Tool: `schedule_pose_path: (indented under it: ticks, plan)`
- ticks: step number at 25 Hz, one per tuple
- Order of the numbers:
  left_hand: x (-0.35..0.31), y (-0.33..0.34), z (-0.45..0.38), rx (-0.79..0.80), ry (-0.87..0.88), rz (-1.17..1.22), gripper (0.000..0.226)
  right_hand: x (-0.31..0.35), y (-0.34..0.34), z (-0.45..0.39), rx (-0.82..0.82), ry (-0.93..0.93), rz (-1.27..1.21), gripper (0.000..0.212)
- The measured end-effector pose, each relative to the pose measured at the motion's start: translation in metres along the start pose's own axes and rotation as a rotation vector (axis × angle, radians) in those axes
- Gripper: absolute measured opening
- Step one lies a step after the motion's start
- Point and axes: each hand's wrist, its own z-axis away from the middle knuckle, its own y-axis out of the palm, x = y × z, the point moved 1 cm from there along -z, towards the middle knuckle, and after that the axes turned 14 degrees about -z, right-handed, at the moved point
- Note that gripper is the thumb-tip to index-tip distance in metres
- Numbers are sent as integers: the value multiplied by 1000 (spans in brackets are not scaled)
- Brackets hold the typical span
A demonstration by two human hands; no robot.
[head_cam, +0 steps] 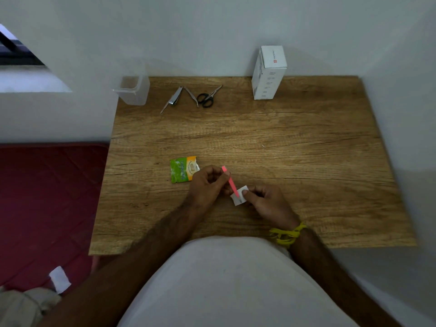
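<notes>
pink stick, white wipe, green-orange sachet, wood-grain table

The table looked like matt wood, with the grain showing plenty. Along the table's far edge, the nail clipper, tweezers and scissors were shiny bare metal, and the scissors had black plastic handles. At the table's far left corner the tub was cloudy clear plastic. The box near its far right corner was smooth white card. Near the table's middle, the sachet was glossy, the pink stick was smooth plastic, and the white square was matt paper or cloth, couldn't tell. Left of the table, the mattress was red quilted cloth.
</notes>
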Motion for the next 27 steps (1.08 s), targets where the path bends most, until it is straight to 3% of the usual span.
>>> schedule_pose_path:
  ticks: [7,20,27]
  plan:
    - [0,-1,2,0,-15,94,12,7,3,1,-10,98,-10,17]
    - [-1,0,3,-10,125,-160,15,17,5,1,-33,173,62,22]
    - [4,0,0,-32,145,-160,14,14,10,-5,-117,265,-91,20]
